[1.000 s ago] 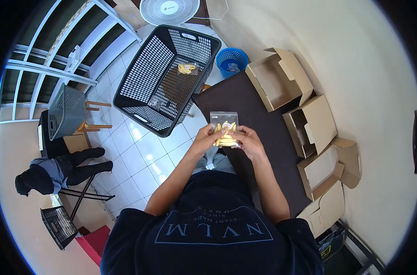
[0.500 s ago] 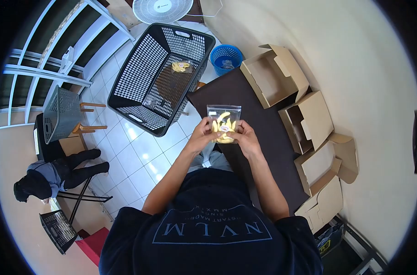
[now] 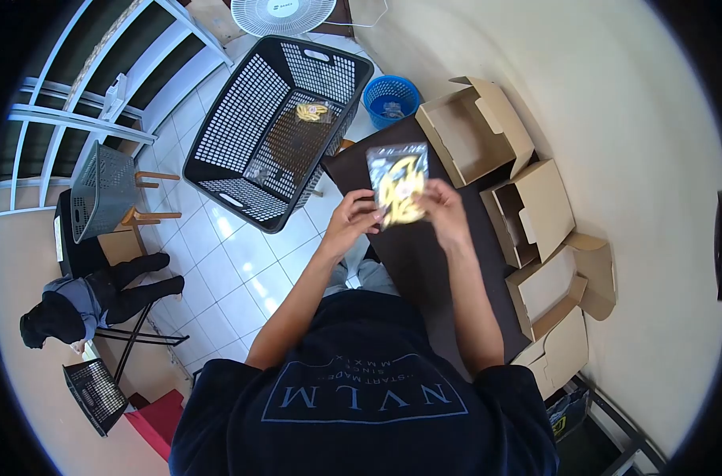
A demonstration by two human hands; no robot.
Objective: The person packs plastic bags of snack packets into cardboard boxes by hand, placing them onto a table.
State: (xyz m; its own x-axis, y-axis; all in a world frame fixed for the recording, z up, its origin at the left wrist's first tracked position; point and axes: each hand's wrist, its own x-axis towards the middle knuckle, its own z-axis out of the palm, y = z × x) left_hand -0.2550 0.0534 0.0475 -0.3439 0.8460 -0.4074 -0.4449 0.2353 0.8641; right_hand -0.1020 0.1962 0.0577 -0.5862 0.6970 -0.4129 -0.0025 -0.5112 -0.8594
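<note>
- Head cam, stuff around first: dark surface in front of the wearer, with a row of cardboard boxes down its right side against the wall.
- Big dark crate sits off the far left corner, and a blue basket is squeezed between that crate and the farthest box. White fan behind it all.
- Way off left there's another person near a grey crate.
- Crate contents: a second bag of yellow pieces, plus something clear I can't make out. Blue basket has some greyish clear stuff inside.
- The bag of yellow curved bits is held up over the surface edge, long axis running away from the wearer, top end pointing away, tilted a bit.
- Right hand is gripping its right side, kinda blurry. Left hand has fingertips at the lower left edge; can't tell if it's actually pinching.
</note>
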